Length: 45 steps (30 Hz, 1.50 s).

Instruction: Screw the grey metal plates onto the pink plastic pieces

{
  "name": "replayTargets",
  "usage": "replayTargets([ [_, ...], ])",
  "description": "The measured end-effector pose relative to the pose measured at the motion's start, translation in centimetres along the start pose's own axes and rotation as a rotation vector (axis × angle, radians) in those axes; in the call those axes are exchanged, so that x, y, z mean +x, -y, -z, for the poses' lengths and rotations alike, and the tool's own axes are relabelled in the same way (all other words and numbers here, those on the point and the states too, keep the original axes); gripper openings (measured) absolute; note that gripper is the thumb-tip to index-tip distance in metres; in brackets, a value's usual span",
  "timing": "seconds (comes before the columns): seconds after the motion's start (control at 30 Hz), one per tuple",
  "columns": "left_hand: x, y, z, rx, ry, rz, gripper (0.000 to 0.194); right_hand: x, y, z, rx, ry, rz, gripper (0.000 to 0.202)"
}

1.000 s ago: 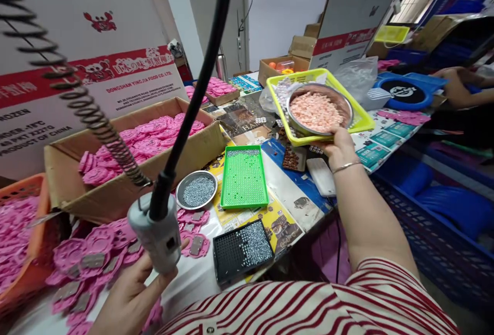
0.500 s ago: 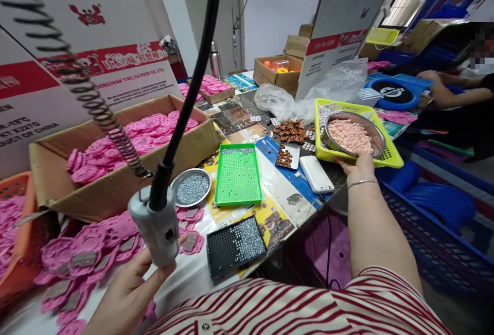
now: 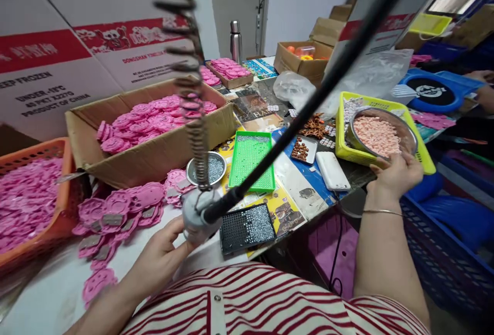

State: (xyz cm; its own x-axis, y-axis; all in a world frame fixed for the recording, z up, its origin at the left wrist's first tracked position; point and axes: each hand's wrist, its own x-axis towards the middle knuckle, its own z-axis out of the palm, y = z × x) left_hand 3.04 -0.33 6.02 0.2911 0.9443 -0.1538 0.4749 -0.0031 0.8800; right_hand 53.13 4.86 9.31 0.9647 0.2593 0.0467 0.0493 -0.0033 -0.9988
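Note:
My left hand (image 3: pixel 170 247) is wrapped round a grey cylindrical tool (image 3: pixel 199 215), which hangs from a coiled spring (image 3: pixel 196 119) and a thick black cable (image 3: pixel 301 119). My right hand (image 3: pixel 395 173) has its fingers at the rim of a metal bowl (image 3: pixel 355 142) of small peach-coloured pieces, in the yellow basket (image 3: pixel 428 162). Just right of the tool lies a black tray (image 3: pixel 233 232) with small metal parts. Behind it are a green perforated tray (image 3: pixel 250 162) and a metal dish (image 3: pixel 222 180) of similar parts. Pink pieces (image 3: pixel 116 216) lie left of my left hand.
A cardboard box (image 3: pixel 154 157) and an orange basket (image 3: pixel 64 211), both with pink pieces, stand at the left. A white device (image 3: pixel 332 171) with a cable lies near the right table edge. Blue crates (image 3: pixel 447 237) are below. Part of another person shows at far right.
The view has turned left, so the scene sits further right. The tool in my left hand has tilted, and its cable now slants to the upper right. My right hand's fingers have curled more at the bowl's rim.

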Motion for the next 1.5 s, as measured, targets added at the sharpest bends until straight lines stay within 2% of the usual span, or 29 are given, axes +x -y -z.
replayTargets([
  [0.03, 0.1, -0.2, -0.2, 0.001, 0.021, -0.019, 0.040, -1.0, 0.5, -1.4, -0.067, 0.095, 0.132, 0.038],
  [0.1, 0.4, -0.7, -0.7, 0.010, 0.071, -0.063, 0.038, -3.2, 1.5, -5.7, -0.211, 0.340, 0.410, 0.033],
  [0.2, 0.9, -1.3, -1.1, 0.012, 0.135, -0.140, 0.035, -8.0, 2.6, -14.7, -0.390, 0.756, 0.819, 0.028],
  [0.3, 1.2, -1.8, -1.0, 0.001, 0.130, -0.185, 0.031, -14.3, 3.1, -23.5, -0.516, 1.087, 1.225, 0.046],
  [0.4, 1.4, -2.0, -0.5, -0.022, 0.096, -0.196, 0.027, -19.5, 3.2, -29.8, -0.655, 1.274, 1.540, 0.044],
  [0.47, 1.5, -1.8, -0.1, -0.040, 0.082, -0.199, 0.026, -21.1, 3.5, -32.5, -0.773, 1.323, 1.666, 0.041],
  [0.53, 1.7, -1.4, 0.4, -0.062, 0.070, -0.197, 0.026, -21.5, 4.1, -34.3, -0.904, 1.350, 1.729, 0.039],
  [0.67, 1.9, -1.0, 1.3, -0.079, 0.043, -0.194, 0.024, -20.7, 5.2, -35.6, -1.127, 1.356, 1.747, 0.039],
  [0.8, 1.9, -0.8, 1.7, -0.074, 0.032, -0.214, 0.023, -20.7, 5.4, -35.3, -1.237, 1.266, 1.731, 0.041],
  [1.03, 1.7, -0.3, 1.8, -0.086, 0.020, -0.190, 0.027, -20.4, 5.5, -34.5, -1.282, 1.180, 1.767, 0.051],
  [1.23, 1.7, -0.3, 2.2, -0.103, 0.029, -0.199, 0.024, -18.6, 5.7, -33.8, -1.310, 1.152, 1.740, 0.053],
  [1.5, 1.6, -0.4, 1.8, -0.093, 0.063, -0.192, 0.025, -16.6, 5.5, -33.8, -1.341, 1.131, 1.703, 0.054],
])
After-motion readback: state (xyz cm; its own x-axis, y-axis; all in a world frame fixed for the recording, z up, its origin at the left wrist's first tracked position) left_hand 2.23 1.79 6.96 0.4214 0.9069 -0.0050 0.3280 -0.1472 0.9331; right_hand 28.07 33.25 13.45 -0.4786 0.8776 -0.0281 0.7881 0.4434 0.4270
